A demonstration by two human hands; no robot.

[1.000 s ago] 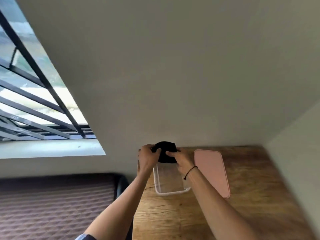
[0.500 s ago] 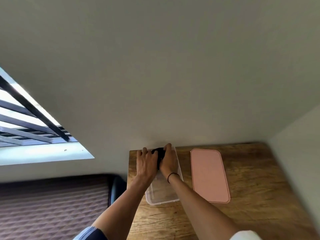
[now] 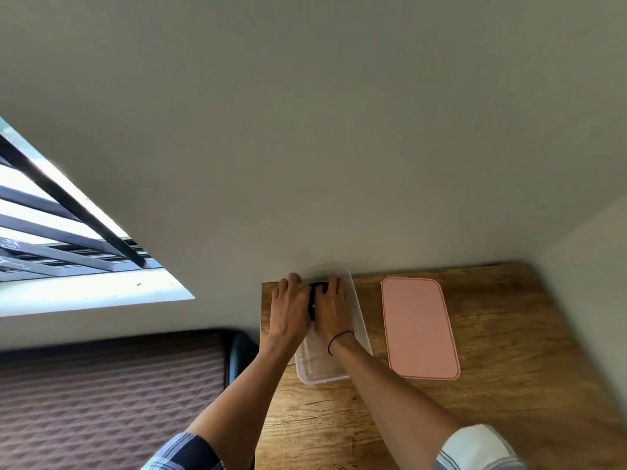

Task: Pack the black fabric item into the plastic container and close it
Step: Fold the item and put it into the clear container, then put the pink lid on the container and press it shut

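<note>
Mostly hidden, black fabric (image 3: 314, 293) lies pressed under both flattened hands inside clear container (image 3: 359, 313).

A wooden table (image 3: 509, 334) stands against a grey wall (image 3: 305, 130), beside a barred window (image 3: 51, 239).

Brown wooden counter (image 3: 509, 334): set against the wall, in the corner. Clear rectangular plastic container (image 3: 359, 320): on the counter, near its left edge, far end touching the wall. Black fabric item (image 3: 314, 295): inside the container's far end, under both hands. Pink rectangular lid (image 3: 419, 329): flat on the counter, just right of the container.
</note>
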